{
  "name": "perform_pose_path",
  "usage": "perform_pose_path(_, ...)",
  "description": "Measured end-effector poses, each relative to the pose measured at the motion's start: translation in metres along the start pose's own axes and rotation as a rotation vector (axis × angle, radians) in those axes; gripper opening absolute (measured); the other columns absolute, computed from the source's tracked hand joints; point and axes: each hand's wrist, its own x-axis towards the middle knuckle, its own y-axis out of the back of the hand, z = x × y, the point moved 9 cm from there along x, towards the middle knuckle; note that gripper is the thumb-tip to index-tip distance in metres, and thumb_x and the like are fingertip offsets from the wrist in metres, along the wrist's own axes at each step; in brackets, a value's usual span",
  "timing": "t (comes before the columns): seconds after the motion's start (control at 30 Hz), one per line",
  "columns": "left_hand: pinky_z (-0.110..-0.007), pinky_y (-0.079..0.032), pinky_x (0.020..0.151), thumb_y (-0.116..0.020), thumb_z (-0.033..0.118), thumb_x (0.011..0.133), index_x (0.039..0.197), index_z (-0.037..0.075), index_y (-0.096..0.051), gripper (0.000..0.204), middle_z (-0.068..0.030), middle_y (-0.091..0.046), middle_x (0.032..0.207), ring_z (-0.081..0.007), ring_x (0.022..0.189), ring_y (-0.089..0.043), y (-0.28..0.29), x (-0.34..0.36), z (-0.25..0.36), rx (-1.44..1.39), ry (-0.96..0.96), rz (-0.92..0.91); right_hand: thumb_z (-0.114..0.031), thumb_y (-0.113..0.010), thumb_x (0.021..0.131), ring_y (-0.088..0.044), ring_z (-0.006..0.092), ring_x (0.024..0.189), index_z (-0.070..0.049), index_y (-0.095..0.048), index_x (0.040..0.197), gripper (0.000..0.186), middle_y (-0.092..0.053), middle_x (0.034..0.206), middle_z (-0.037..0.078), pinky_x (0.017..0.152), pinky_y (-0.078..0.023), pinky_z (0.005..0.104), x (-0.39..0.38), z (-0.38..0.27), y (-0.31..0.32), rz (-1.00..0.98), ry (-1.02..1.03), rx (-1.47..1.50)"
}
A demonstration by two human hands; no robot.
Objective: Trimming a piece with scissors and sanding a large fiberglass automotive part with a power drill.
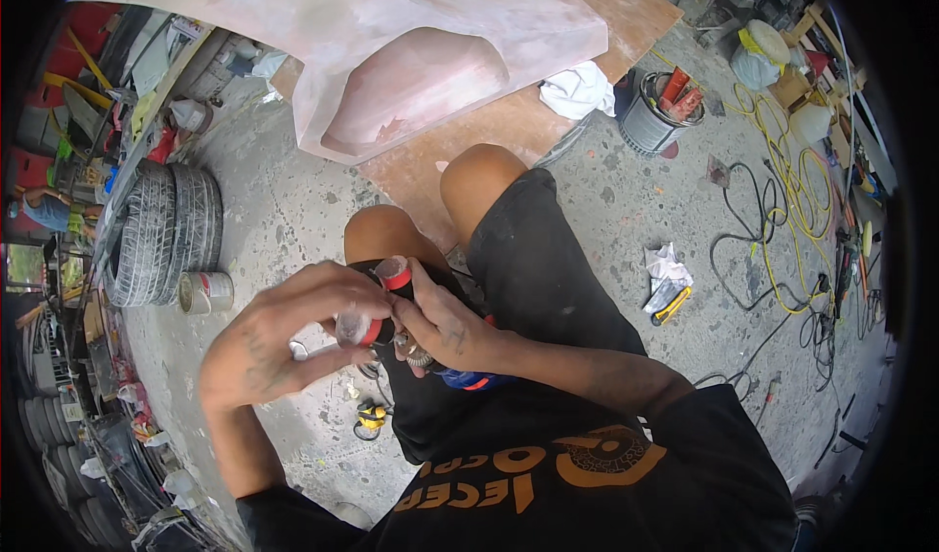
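Over my lap, both hands are on a small assembly whose kind I cannot make out. My left hand (269,337) curves its thumb and fingers round a clear, whitish round piece with a red ring (356,329). My right hand (445,327) grips the assembly from the other side, its thumb beside a second red-ringed round piece (394,272). Below its fingers shows a ribbed metal fitting (419,358). A blue and red object (477,380) lies partly hidden under my right wrist, against my shorts.
Ahead, a large whitish-pink shaped panel (548,29) rests on a brown board (528,127). A can with red-handled tools (646,127) stands right of it. Two tyres (171,229) and a tin (205,293) are left. Yellow hose (807,200) and dark cables (743,293) cross the right floor.
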Motion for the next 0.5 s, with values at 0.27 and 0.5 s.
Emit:
perform_pose_path(0.27, -0.032, -0.054, 0.059, -0.091, 0.026, 0.08, 0.116, -0.002, -0.067, 0.051, -0.0164, -0.072, 0.094, -0.0246, 0.063, -0.07, 0.008, -0.025, -0.005, 0.124, -0.03, 0.144, -0.019, -0.047, 0.109, -0.064, 0.0209, 0.05, 0.008, -0.037, 0.131, 0.037, -0.064, 0.076, 0.013, 0.046, -0.053, 0.0334, 0.004, -0.003, -0.003, 0.05, -0.177, 0.123)
perform_pose_path(0.5, -0.037, -0.054, 0.074, -0.092, 0.029, 0.075, 0.122, 0.0, -0.067, 0.061, -0.0126, -0.069, 0.118, -0.0256, 0.097, -0.07, 0.007, -0.048, -0.028, 0.099, 0.162, 0.198, -0.017, -0.048, 0.108, -0.067, 0.0244, 0.054, 0.008, -0.036, 0.131, 0.036, -0.064, 0.078, 0.017, 0.049, -0.054, 0.0348, 0.011, -0.004, -0.013, 0.027, 0.074, -0.224)
